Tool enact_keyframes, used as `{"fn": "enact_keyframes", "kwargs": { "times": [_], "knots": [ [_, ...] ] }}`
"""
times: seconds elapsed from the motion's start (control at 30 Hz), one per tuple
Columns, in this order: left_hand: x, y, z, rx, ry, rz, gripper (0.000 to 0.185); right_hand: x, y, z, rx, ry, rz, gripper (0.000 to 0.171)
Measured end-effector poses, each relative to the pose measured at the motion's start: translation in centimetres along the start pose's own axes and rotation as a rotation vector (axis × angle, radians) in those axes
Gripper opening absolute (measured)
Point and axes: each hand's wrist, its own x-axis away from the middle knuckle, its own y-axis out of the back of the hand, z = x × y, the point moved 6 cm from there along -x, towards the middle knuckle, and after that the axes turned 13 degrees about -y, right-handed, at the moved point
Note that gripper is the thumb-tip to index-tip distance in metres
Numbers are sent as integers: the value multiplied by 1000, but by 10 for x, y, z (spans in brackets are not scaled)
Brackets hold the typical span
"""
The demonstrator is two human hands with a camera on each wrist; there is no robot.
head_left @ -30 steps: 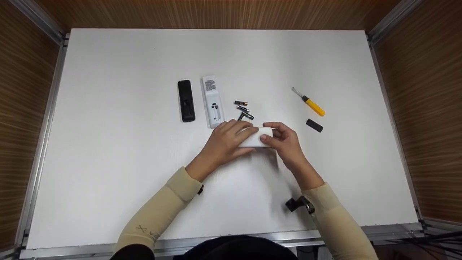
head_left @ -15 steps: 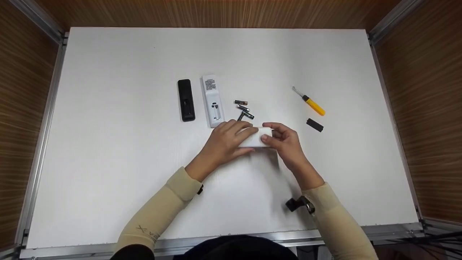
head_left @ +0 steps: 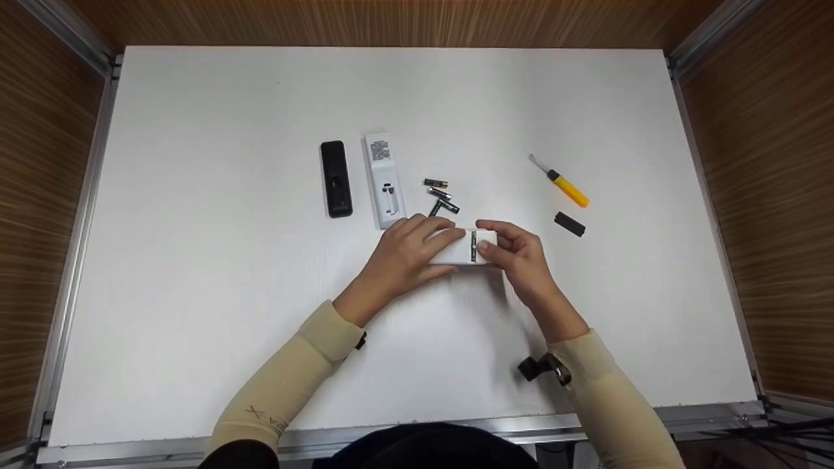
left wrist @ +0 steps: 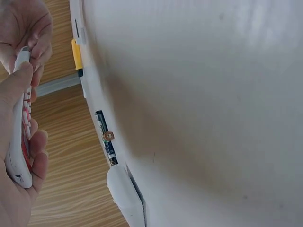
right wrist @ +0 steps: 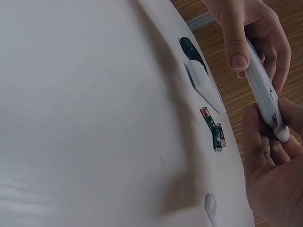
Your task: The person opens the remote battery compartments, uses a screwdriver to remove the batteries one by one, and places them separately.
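Note:
A white remote control is held face down above the table by my left hand, fingers over its back and thumb along the near side. Pink-red buttons show on its underside in the left wrist view. At its right end my right hand pinches the white battery cover, thumb on top and fingers beneath. Between cover and body lies a narrow gap, with dark battery compartment parts showing. Several loose batteries lie just beyond my left hand.
A second white remote, its compartment uncovered, and a black remote lie beyond the left hand. On the right are a yellow-handled screwdriver and a small black cover. Wood-grain panels bound the white table.
The battery cover has slid right under my right thumb, and a dark gap has appeared in the remote's back. My right hand has shifted slightly right; my left hand stays put.

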Motion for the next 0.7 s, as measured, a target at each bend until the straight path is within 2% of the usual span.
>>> {"fn": "enact_keyframes", "kwargs": {
  "times": [0.3,0.5,0.7],
  "knots": [
    [3,-2,2,26,2,16,56,-1,4,-6,-29,-43,26,43],
    [10,-3,7,26,42,16,55,-1,19,-10,27,-41,-71,36],
    [20,-3,15,52,85,12,53,0,46,-14,95,-42,-187,31]
  ]
}}
